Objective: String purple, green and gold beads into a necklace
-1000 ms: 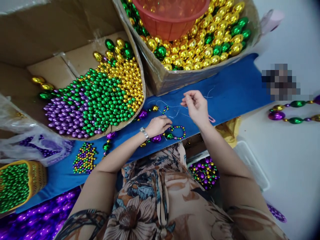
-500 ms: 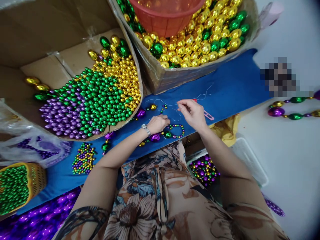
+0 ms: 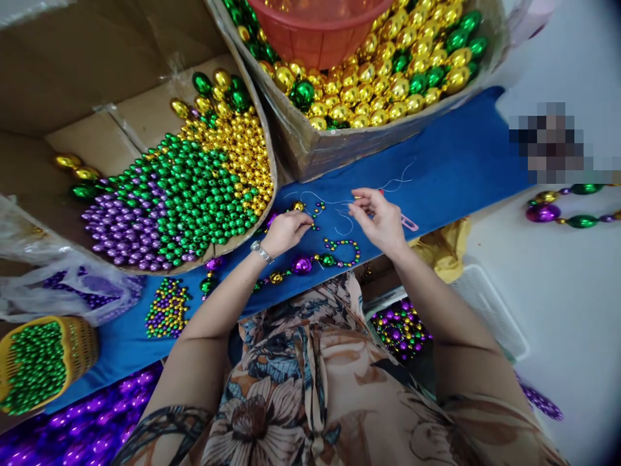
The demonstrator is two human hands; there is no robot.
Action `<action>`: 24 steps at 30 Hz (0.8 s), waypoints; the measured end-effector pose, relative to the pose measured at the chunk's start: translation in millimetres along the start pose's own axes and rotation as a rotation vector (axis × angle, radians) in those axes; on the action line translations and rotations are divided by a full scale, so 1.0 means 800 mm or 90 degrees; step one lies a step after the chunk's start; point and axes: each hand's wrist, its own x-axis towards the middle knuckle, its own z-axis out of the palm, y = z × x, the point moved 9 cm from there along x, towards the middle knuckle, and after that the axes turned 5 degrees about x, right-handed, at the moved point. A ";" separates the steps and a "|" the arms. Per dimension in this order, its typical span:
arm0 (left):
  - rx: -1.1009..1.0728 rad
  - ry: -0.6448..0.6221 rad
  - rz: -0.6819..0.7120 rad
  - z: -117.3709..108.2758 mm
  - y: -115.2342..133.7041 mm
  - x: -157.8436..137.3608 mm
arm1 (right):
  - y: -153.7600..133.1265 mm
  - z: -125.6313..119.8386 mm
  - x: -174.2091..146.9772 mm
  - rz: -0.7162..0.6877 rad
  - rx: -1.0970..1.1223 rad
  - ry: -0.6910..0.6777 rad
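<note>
My left hand point(image 3: 287, 232), with a watch point(image 3: 262, 251) at its wrist, is closed in a pinch over the blue cloth, beside a short run of small beads point(image 3: 319, 208); what its fingertips hold, if anything, is hidden. To the right, my right hand point(image 3: 378, 220) has its thumb and fingertips drawn together near a thin pale thread point(image 3: 344, 226). Something small and gold seems to show at those fingers, too small to name. A beaded strand point(image 3: 301, 265) of large and small purple, green and gold beads lies nearer me, curling at its right end.
Two cardboard boxes point(image 3: 317, 152) of beads stand behind, one holding a red basket point(image 3: 317, 32). A pink-handled tool point(image 3: 409, 222) lies right of my right hand on the blue cloth point(image 3: 466, 149). A yellow basket point(image 3: 80, 346) of green beads stands at left; a bead necklace point(image 3: 543, 212) lies far right.
My left hand has moved left, away from the strand's curled end, uncovering more of its beads. My right hand has shifted slightly right, its fingers a little more spread. The view has tilted slightly.
</note>
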 end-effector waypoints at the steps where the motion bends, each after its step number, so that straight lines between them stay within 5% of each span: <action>1: -0.008 0.008 -0.005 -0.002 -0.002 -0.001 | 0.000 0.001 -0.001 -0.001 -0.005 0.000; 13: 0.150 -0.200 0.081 0.061 0.050 0.013 | -0.009 0.008 -0.014 -0.045 -0.068 -0.021; 24: 0.204 -0.247 0.084 0.078 0.046 0.015 | -0.004 0.011 -0.020 -0.038 -0.089 -0.022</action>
